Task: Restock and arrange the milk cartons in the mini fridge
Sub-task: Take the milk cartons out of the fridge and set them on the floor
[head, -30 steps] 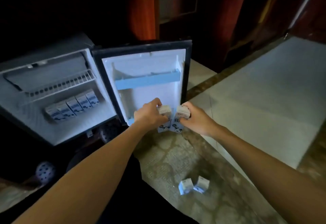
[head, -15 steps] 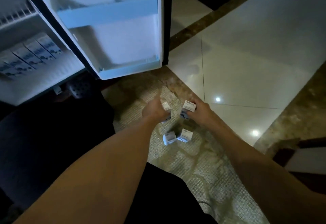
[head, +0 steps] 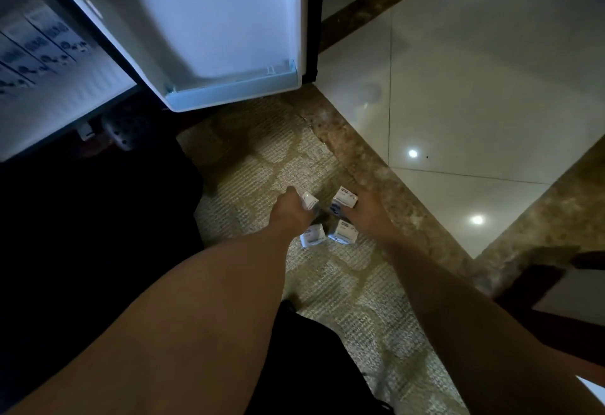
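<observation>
Four small milk cartons are low on the patterned rug [head: 330, 283], in front of the open mini fridge. The left hand [head: 289, 210] is closed around one carton [head: 309, 200]; its white top shows past the fingers and leans to the right and away from the person, so its long axis is tilted, not upright. The right hand [head: 363, 210] is closed around a second carton [head: 343, 200], whose top face looks up toward the camera and whose body goes down and toward the person under it. I cannot tell if these two held cartons touch the rug.

Just beside the hands, nearer to the person, two more cartons stand on the rug: the left standing carton [head: 312, 235] and the right standing carton [head: 342, 233]. Both show their tops to the camera, so their long axes are about upright. They are close to each other, with a narrow dark gap between them.

Farther away, the fridge door [head: 209, 22] is wide open, and its lower door shelf [head: 229, 94] is seen from above. At the left, inside the fridge [head: 59, 100], a row of cartons [head: 36, 51] stands side by side, printed faces outward, somewhat blurred. To the right of the rug there is a brown stone border [head: 386, 166] and then pale glossy floor tiles [head: 474, 87] with two light reflections.
</observation>
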Demonstrator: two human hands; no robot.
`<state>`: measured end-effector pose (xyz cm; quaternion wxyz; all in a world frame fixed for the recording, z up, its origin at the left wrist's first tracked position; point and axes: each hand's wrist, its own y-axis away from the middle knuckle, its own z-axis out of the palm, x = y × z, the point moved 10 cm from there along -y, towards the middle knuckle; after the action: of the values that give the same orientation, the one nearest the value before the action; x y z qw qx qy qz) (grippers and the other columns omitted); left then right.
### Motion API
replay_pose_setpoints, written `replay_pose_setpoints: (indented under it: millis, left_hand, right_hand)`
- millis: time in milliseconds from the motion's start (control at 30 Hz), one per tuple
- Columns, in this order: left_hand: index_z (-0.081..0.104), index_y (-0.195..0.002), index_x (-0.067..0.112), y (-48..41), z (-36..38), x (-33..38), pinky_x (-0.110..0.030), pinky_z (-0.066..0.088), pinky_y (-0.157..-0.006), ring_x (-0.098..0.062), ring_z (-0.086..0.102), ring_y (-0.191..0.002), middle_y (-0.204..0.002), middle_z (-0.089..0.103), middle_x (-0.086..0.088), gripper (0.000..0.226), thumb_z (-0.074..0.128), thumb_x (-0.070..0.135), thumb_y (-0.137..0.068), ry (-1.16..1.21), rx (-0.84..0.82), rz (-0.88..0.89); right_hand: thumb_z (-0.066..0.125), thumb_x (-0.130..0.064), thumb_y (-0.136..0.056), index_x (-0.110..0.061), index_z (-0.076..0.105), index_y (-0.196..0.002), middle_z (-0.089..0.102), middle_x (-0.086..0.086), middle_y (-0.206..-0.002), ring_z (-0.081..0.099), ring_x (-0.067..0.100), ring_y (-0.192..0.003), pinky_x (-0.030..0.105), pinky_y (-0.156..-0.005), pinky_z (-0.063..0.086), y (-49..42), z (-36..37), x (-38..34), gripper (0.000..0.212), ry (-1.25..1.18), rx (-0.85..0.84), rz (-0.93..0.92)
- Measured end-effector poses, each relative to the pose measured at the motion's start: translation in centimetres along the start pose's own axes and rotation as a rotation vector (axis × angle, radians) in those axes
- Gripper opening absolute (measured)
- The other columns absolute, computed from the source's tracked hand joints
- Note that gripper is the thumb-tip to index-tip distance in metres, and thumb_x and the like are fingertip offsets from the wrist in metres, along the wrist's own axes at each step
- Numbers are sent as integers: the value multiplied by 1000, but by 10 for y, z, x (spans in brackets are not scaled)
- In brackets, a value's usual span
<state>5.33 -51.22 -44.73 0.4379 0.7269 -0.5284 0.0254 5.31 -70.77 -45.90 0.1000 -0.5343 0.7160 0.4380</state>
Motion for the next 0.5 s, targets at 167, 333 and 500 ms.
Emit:
replay_pose_setpoints:
  millis: [167, 333, 500]
  left_hand:
    - [50, -106, 9, -7, 22, -5, -28, 35, -56, -26, 56, -87, -115, 58, -15, 34, 73, 25, -88, -66, -95, -16]
    - [37, -140, 2, -7, 29, 1, -36, 45, -74, -33, 57, -112, -130, 52, -17, 62, 68, 27, -92, -87, -151, -34]
    - [35, -140, 5, 8, 24, 16, -44, 50, -94, -33, 54, -118, -134, 48, -16, 58, 60, 31, -95, -212, -190, 25]
  right_hand:
    - [68, -9, -92, -7, 60, -129, 67, 12, -122, 63, 26, -112, 27, -78, 43, 1, 7, 8, 38, -70, 10, 67]
    - [61, -6, -94, -8, 56, -134, 66, 6, -121, 63, 20, -107, 27, -80, 44, 10, 3, 5, 40, -97, 6, 58]
    - [60, -12, -94, -9, 56, -127, 67, 9, -119, 64, 18, -94, 37, -81, 56, 27, -21, -10, 34, -55, 76, 41]
